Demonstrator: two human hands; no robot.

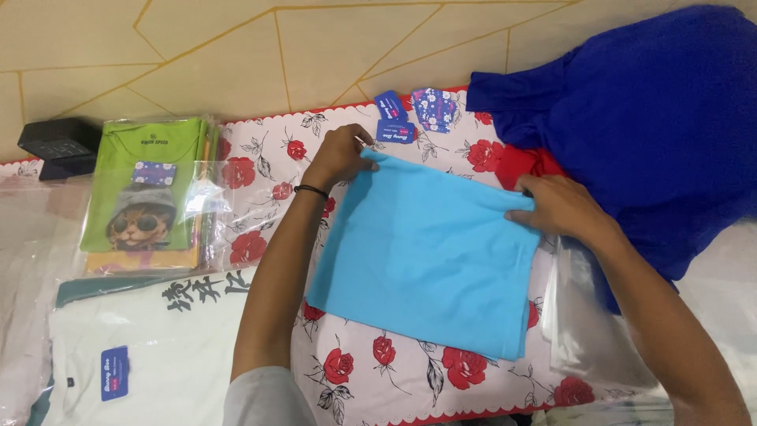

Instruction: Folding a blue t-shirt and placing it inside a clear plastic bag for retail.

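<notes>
Bagged green cat-print shirt, white shirt, dark blue garment, blue tags, black box, rose-print cloth

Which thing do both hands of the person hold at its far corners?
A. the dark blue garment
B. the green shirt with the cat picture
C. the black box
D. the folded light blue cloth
D: the left hand and the right hand each grip a far corner of the folded light blue cloth, which lies on the rose-patterned sheet.

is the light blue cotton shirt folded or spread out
Folded: the light blue cotton shirt lies as a neat rectangle, left hand and right hand gripping its top corners.
</notes>
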